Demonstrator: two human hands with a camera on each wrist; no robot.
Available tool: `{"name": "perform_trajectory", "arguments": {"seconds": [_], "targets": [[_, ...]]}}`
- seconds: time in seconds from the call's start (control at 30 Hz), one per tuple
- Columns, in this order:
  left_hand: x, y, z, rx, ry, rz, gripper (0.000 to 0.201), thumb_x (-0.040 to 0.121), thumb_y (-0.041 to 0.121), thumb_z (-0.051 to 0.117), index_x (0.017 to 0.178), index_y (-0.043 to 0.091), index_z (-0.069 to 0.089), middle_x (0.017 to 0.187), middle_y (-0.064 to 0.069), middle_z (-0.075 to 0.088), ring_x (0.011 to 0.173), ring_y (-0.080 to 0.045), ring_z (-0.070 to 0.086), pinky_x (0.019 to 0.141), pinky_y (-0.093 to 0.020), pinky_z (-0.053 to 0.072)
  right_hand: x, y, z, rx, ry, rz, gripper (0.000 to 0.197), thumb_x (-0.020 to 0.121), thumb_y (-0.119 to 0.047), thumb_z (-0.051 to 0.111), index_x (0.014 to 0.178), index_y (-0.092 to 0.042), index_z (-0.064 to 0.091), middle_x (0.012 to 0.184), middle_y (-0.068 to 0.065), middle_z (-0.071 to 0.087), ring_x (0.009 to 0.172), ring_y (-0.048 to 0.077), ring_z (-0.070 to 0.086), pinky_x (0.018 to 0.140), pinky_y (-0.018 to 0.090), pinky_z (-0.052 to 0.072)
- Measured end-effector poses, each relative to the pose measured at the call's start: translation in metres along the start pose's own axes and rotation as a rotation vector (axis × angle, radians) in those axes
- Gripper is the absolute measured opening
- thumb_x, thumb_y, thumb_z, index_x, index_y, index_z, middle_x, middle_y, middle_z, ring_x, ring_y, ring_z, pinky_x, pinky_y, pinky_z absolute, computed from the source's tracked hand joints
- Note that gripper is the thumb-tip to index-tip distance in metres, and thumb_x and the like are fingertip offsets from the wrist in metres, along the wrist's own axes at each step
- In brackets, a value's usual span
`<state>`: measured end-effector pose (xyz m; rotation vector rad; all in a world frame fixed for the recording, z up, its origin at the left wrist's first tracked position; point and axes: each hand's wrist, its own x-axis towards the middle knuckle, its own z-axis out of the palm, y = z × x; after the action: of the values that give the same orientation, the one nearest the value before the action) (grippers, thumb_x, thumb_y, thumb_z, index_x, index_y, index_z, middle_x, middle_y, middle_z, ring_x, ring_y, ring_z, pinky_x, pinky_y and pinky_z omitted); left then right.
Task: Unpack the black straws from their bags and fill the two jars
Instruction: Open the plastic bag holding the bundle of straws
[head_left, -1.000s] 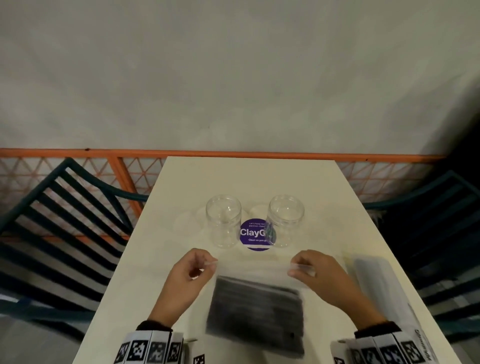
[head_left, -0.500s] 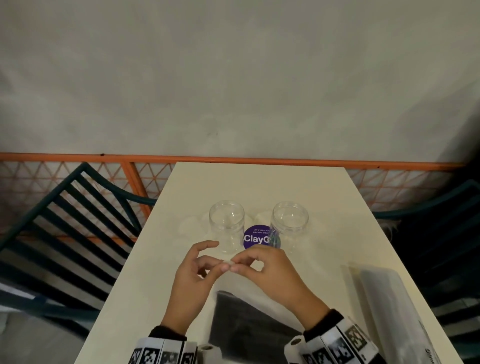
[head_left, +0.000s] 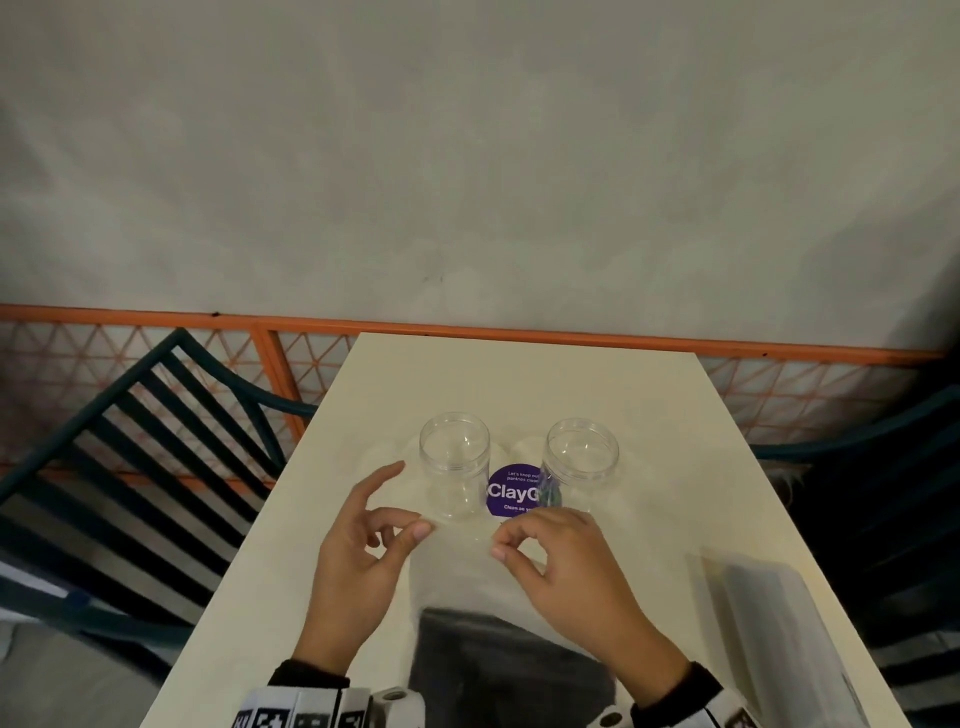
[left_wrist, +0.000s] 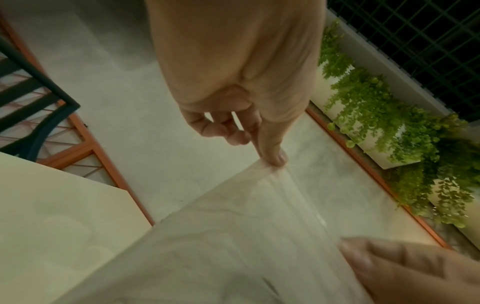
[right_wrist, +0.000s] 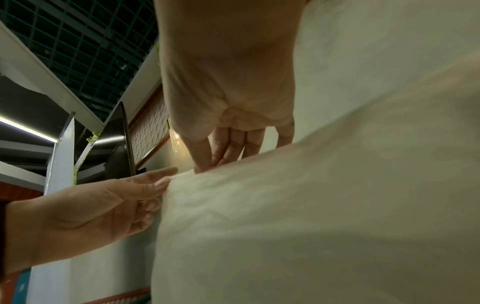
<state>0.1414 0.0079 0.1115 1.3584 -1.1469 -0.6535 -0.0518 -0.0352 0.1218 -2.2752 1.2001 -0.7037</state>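
Observation:
Two clear, empty jars, the left jar (head_left: 454, 457) and the right jar (head_left: 582, 460), stand side by side mid-table. Just in front of them I hold up a clear bag of black straws (head_left: 506, 660); the straws fill its lower part. My left hand (head_left: 415, 532) pinches the bag's top edge (left_wrist: 271, 162) between thumb and finger, its other fingers spread. Close beside it my right hand (head_left: 501, 545) pinches the same edge (right_wrist: 200, 169). In both wrist views the bag's film (right_wrist: 285, 216) fills the foreground.
A second clear bag (head_left: 769, 623) lies at the table's right edge. A round purple sticker (head_left: 511, 491) sits between the jars. Dark slatted chairs (head_left: 130, 467) flank the cream table (head_left: 519, 379), with an orange mesh railing (head_left: 156, 338) behind.
My hands went from the bag's two top corners to the middle of its top edge. They now sit slightly apart there, and the bag is lifted nearer the jars.

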Motion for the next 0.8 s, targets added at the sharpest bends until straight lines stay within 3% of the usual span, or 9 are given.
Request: {"name": "perform_trajectory", "arguments": {"seconds": [0.13,0.33,0.43,0.5,0.57,0.6,0.67,0.73,0.8], "targets": [[0.0,-0.002,-0.004,-0.018,0.019,0.016,0.054,0.074,0.005,0.07,0.112,0.038,0.049,0.077,-0.003,0.073,0.071,-0.01,0.059,0.068,-0.008,0.04,-0.011,0.012,-0.008,-0.069,0.042,-0.031,0.026,0.082,-0.05,0.051,0.086,-0.029,0.066,0.082,-0.026,0.058,0.075,-0.018,0.042,0.085,0.008,0.026],[0.006,-0.006,-0.019,-0.077,0.116,0.007,0.052,0.074,0.009,0.069,0.107,0.044,0.048,0.08,-0.001,0.073,0.073,-0.03,0.056,0.072,-0.016,0.046,-0.021,0.041,-0.03,-0.186,0.13,0.052,0.028,0.079,-0.051,0.043,0.079,-0.032,0.064,0.078,-0.018,0.069,0.075,-0.005,0.053,0.09,0.024,0.036],[0.007,-0.011,-0.029,-0.099,0.168,-0.012,0.052,0.076,0.004,0.067,0.104,0.043,0.049,0.077,0.002,0.073,0.076,-0.034,0.057,0.078,-0.023,0.046,-0.03,0.059,-0.045,-0.236,0.196,0.103,0.019,0.078,-0.046,0.049,0.075,-0.033,0.062,0.073,-0.025,0.064,0.072,0.002,0.059,0.079,0.032,0.045],[0.007,-0.015,-0.033,-0.092,0.176,-0.038,0.05,0.078,0.002,0.065,0.103,0.043,0.05,0.074,0.003,0.073,0.077,-0.031,0.058,0.081,-0.029,0.046,-0.037,0.07,-0.054,-0.169,0.227,0.157,0.007,0.08,-0.032,0.063,0.074,-0.033,0.062,0.07,-0.026,0.064,0.07,0.001,0.06,0.073,0.021,0.047],[0.006,-0.016,-0.034,-0.052,0.096,-0.04,0.045,0.081,0.003,0.062,0.101,0.044,0.054,0.077,0.003,0.071,0.073,-0.02,0.059,0.076,-0.021,0.048,-0.04,0.074,-0.057,-0.037,0.199,0.221,0.02,0.082,-0.015,0.068,0.072,-0.031,0.06,0.087,-0.02,0.065,0.077,0.001,0.059,0.066,0.009,0.045],[0.006,-0.015,-0.034,-0.02,0.04,-0.038,0.042,0.084,0.005,0.059,0.098,0.044,0.058,0.079,0.004,0.069,0.071,-0.014,0.059,0.071,-0.017,0.048,-0.04,0.072,-0.057,0.049,0.166,0.274,0.021,0.083,-0.012,0.067,0.072,-0.028,0.06,0.084,-0.012,0.067,0.075,0.002,0.06,0.062,0.008,0.044],[0.006,-0.014,-0.03,0.024,-0.034,-0.052,0.033,0.087,0.009,0.056,0.093,0.04,0.064,0.084,0.004,0.064,0.071,-0.008,0.06,0.067,-0.012,0.048,-0.038,0.064,-0.054,0.239,0.104,0.356,0.016,0.086,-0.011,0.062,0.076,-0.024,0.059,0.07,0.0,0.069,0.066,0.009,0.064,0.059,0.014,0.05],[0.006,-0.013,-0.023,0.03,-0.026,-0.088,0.016,0.085,0.012,0.061,0.089,0.026,0.066,0.087,0.0,0.063,0.075,-0.011,0.06,0.066,-0.01,0.047,-0.037,0.057,-0.048,0.379,0.118,0.389,0.013,0.086,-0.009,0.062,0.078,-0.019,0.059,0.072,0.001,0.07,0.066,0.015,0.067,0.067,0.027,0.056],[0.004,-0.012,-0.015,0.083,0.008,-0.107,0.009,0.079,0.012,0.068,0.083,0.017,0.062,0.083,-0.006,0.063,0.073,-0.013,0.059,0.062,-0.011,0.048,-0.035,0.055,-0.039,0.383,0.141,0.397,0.014,0.083,-0.012,0.066,0.075,-0.021,0.059,0.071,0.0,0.069,0.065,0.012,0.066,0.068,0.026,0.054]]}}
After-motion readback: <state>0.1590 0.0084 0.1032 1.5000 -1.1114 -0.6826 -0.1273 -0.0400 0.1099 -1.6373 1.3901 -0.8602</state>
